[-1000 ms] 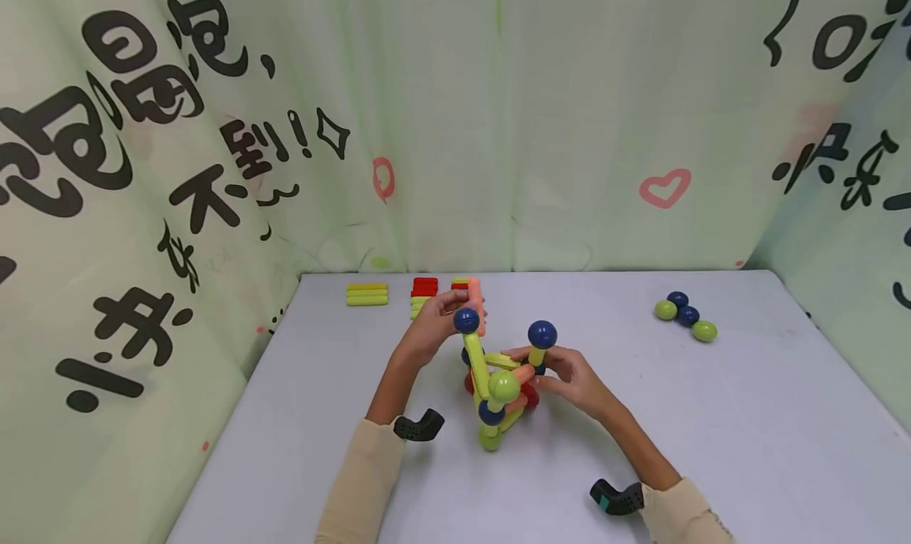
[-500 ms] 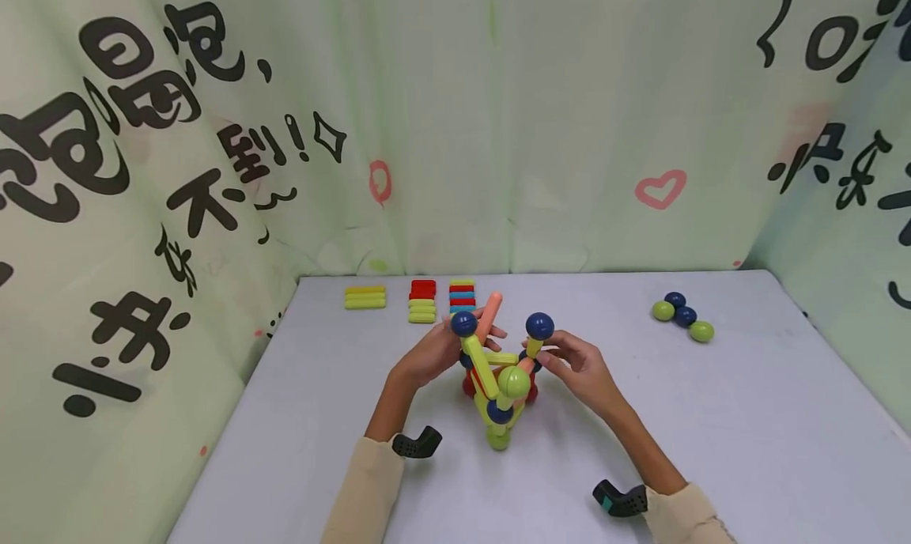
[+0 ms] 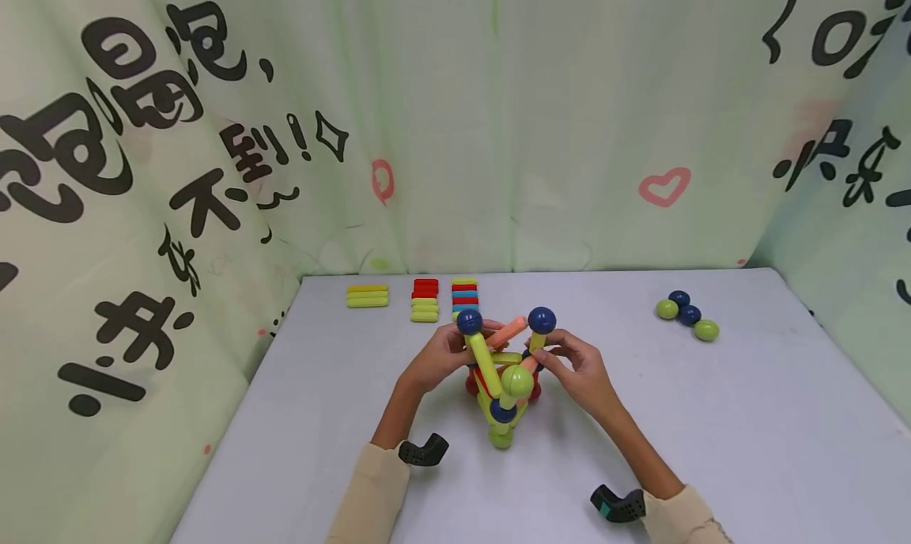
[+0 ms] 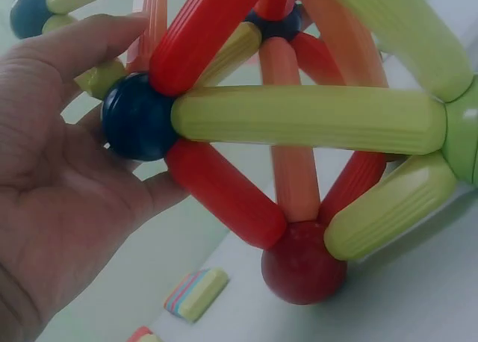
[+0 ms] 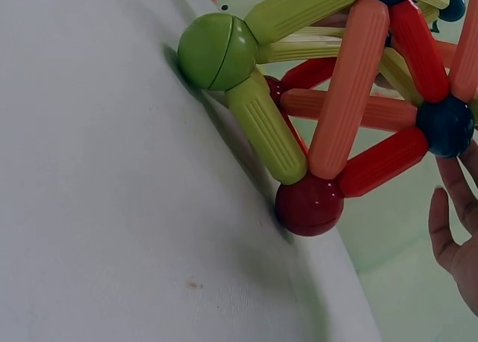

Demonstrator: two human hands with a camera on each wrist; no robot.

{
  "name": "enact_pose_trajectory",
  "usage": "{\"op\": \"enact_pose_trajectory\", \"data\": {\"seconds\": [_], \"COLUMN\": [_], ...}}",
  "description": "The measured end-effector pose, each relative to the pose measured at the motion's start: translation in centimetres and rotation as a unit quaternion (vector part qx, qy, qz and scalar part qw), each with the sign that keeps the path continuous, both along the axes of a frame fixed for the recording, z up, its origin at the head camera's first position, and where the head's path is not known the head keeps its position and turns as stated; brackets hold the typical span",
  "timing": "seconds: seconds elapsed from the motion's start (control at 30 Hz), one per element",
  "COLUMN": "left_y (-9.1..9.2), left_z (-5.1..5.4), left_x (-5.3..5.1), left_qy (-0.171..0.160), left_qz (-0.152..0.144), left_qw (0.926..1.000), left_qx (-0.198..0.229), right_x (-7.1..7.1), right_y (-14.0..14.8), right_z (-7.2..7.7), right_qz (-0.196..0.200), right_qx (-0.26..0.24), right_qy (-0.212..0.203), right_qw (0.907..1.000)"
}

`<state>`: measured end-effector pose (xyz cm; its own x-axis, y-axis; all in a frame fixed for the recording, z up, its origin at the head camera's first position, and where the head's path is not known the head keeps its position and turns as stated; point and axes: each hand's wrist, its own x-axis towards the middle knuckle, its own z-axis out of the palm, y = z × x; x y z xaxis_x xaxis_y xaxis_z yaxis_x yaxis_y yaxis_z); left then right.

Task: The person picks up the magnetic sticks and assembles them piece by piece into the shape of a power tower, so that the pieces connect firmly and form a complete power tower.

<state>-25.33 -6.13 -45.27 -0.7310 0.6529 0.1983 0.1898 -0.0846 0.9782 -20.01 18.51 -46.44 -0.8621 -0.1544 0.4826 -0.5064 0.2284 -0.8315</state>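
Note:
A frame of magnetic building sticks and balls [image 3: 486, 370] stands mid-table, with red and green balls at its base and blue balls higher up. My left hand [image 3: 441, 358] holds an orange stick [image 3: 507, 334] that slants across the top; its far end lies close to the upper right blue ball [image 3: 542, 320]. Contact there cannot be told. On the frame's right side, my right hand [image 3: 580, 366] pinches around the short yellow stick [image 3: 537, 342] under that ball. In the right wrist view, its fingers [image 5: 454, 185] reach a lower blue ball [image 5: 446, 125].
Behind the frame lie yellow-green sticks [image 3: 367, 296], a red and green stack [image 3: 425, 300] and a multicoloured stack [image 3: 465, 295]. Several loose blue and green balls [image 3: 688, 315] sit at the back right. A printed curtain [image 3: 555, 133] hangs beyond the table's back edge.
The orange stick has swung from upright to a rightward slant, its far end coming over to the upper right blue ball. My right hand stays beside the frame, which has turned slightly.

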Motion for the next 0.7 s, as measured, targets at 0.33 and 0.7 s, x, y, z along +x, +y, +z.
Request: {"op": "enact_pose_trajectory", "data": {"seconds": [0.33,0.7], "left_y": [0.0,-3.9], "left_z": [0.0,-0.6], "left_x": [0.1,-1.4], "left_qy": [0.009,-0.007], "left_qz": [0.01,-0.018], "left_qw": [0.9994,0.9874], "left_qx": [-0.032,-0.157], "right_x": [1.8,0.6], "right_y": [-0.8,0.7], "right_z": [2.9,-0.6], "right_qz": [-0.013,0.067], "right_qx": [0.039,0.031], "right_qy": [-0.004,-0.018], "right_qw": [0.9991,0.9971]}}
